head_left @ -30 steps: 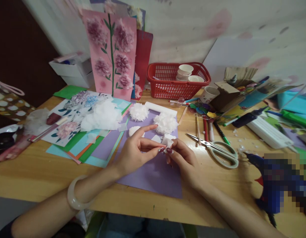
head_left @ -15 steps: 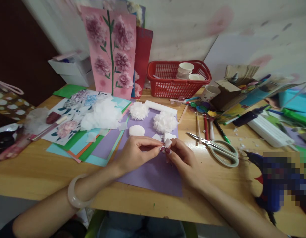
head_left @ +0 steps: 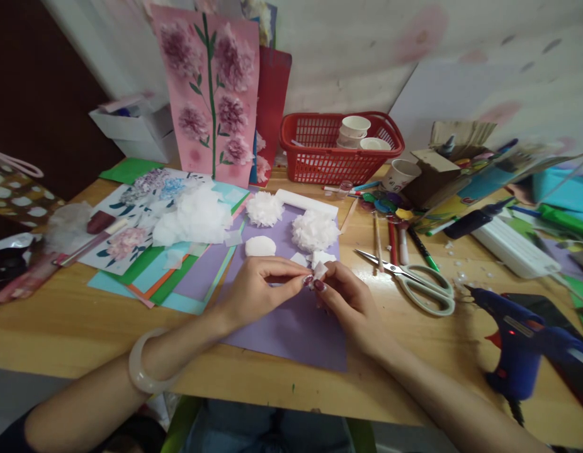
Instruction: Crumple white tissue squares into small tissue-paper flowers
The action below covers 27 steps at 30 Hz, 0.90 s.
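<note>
Above the purple sheet [head_left: 291, 336], my left hand [head_left: 267, 286] and my right hand [head_left: 345, 296] meet fingertip to fingertip. Both pinch a small white piece of tissue paper [head_left: 320, 270]; its lower part is hidden by the fingers. Just beyond lie small white paper squares [head_left: 322, 257] and a round white disc [head_left: 260, 246]. Two ruffled white paper flowers, one on the left [head_left: 264, 209] and a larger one on the right [head_left: 315, 230], rest farther back on the sheet. Behind them is a white paper roll [head_left: 306, 202].
Scissors [head_left: 426, 289] and a blue glue gun [head_left: 518, 352] lie to the right. A red basket [head_left: 320, 167] holding paper cups stands at the back. On the left, a heap of white tissue [head_left: 197, 214] covers coloured sheets. A pink flower picture [head_left: 187, 151] leans upright behind.
My hands stay almost in place, still pinching the white tissue piece between the fingertips. The objects on the table have not visibly moved.
</note>
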Available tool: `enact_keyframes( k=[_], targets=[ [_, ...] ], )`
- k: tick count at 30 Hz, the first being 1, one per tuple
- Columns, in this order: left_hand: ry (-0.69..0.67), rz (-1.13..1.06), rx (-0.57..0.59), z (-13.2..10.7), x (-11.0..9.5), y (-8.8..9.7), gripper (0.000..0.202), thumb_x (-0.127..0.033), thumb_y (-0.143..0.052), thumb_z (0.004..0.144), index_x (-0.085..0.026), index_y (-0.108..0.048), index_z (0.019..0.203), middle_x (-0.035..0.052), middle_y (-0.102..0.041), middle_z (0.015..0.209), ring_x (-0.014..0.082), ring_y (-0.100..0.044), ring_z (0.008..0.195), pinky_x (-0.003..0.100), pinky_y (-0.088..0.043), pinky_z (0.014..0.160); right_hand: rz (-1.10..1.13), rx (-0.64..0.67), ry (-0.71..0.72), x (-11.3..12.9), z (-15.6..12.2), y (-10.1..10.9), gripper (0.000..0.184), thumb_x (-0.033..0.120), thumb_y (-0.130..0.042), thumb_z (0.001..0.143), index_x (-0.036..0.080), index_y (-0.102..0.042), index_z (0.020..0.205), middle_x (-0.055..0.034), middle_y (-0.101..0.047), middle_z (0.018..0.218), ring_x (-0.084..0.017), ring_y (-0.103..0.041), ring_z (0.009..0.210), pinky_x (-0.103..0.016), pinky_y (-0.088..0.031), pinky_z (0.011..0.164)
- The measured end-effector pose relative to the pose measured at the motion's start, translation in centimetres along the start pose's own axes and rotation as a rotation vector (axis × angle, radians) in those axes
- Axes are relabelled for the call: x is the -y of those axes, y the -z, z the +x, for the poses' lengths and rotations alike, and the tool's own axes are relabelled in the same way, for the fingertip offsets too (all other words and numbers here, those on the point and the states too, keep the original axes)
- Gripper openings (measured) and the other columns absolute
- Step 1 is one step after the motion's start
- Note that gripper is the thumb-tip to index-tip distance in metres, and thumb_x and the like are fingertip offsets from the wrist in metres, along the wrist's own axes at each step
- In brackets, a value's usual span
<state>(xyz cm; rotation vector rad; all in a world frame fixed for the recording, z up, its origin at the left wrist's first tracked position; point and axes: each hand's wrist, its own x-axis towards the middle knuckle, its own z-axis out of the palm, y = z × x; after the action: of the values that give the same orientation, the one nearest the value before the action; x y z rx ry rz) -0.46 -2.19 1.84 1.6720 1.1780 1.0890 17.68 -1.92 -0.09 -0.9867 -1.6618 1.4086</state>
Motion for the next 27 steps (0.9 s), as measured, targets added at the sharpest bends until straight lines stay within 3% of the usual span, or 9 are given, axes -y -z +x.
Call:
enact_keyframes(
  k=[27],
  targets=[
    [0.008, -0.006, 0.008, -0.03, -0.03, 0.07, 0.018, -0.011, -0.060, 0.077, -0.014, -0.076, 0.084, 0.0072, -0.076, 0.090, 0.0161, -0.071, 0.082, 0.022, -0.059, 0.071, 0.014, -0.005, 0.017, 0.05, -0.06, -0.02, 0.016, 0.032, -0.049, 0.093, 0.020, -0.050, 0.082, 0.0034, -0.045, 0.067, -0.011, -0.040, 0.059, -0.025, -0.031, 0.054]
  ],
)
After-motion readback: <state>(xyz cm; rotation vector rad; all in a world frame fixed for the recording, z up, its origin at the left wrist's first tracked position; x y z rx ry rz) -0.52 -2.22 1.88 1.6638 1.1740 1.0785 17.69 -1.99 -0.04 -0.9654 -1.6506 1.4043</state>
